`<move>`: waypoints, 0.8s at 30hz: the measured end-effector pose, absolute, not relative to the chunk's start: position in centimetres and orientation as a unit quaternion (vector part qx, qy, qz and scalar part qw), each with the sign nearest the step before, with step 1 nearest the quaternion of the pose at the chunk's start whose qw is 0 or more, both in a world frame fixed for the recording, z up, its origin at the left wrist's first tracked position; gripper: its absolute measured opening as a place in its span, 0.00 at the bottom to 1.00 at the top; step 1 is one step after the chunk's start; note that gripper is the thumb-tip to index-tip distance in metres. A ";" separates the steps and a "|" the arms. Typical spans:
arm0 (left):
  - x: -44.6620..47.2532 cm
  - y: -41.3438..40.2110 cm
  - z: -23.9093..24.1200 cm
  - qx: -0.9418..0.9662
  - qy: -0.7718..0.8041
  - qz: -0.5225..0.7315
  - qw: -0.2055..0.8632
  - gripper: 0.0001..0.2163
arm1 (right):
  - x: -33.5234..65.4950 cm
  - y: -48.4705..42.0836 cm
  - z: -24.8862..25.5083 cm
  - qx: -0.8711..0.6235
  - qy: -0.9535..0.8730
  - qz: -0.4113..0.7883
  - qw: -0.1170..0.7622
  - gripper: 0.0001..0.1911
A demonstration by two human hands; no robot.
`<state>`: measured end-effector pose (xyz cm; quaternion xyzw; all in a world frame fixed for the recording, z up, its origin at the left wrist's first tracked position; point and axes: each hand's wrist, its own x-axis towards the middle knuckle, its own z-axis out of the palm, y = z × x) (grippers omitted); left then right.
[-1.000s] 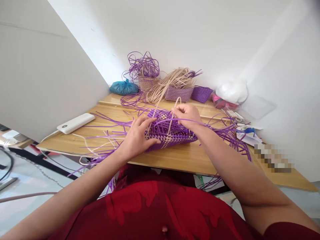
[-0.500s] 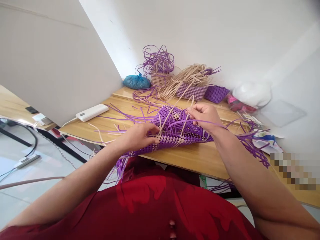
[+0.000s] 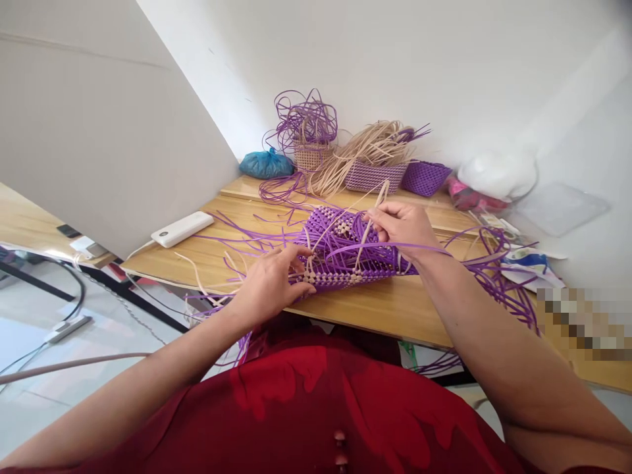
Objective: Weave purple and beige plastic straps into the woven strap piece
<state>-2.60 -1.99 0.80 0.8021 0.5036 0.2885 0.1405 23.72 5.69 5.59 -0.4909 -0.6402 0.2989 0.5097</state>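
A purple and beige woven basket (image 3: 340,280) lies on its side at the table's front edge, loose strips sticking out of it. My left hand (image 3: 276,276) grips its near edge at the left, thumb on the front wall and fingers over the top. Between thumb and fingers of my right hand (image 3: 399,227) is a beige strip (image 3: 364,247), which rises from the basket's edge and loops above the hand. A purple strip (image 3: 360,246) crosses in front of my right wrist. Part of the basket's left end is hidden behind my left hand.
Finished and part-woven baskets (image 3: 375,176) stand at the back by the wall, beside a blue bag (image 3: 266,163) and a white bag (image 3: 498,174). A white power bank (image 3: 182,228) lies at the left. Loose purple strips (image 3: 511,289) spread over the right side.
My left hand has shifted slightly, its thumb lower on the basket's front wall. My right hand keeps its pinch on the beige strip. The whole view has moved a little.
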 end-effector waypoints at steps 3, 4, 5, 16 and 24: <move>-2.7 -1.4 1.7 0.760 0.530 0.271 0.260 0.28 | 23.6 5.5 5.5 -0.492 -0.640 0.308 0.504 0.16; -2.8 -1.2 1.9 0.745 0.531 0.275 0.296 0.28 | 23.6 5.5 5.4 -0.492 -0.641 0.309 0.502 0.16; -3.0 -1.1 1.9 0.730 0.529 0.285 0.325 0.28 | 23.6 5.4 5.3 -0.492 -0.641 0.309 0.502 0.16; -3.2 0.0 1.7 0.740 0.483 0.168 0.438 0.18 | 23.3 5.6 4.7 -0.502 -0.655 0.284 0.488 0.15; -0.9 -0.9 2.1 0.837 0.496 0.173 0.153 0.13 | 23.5 3.3 4.3 -0.500 -0.670 0.286 0.469 0.13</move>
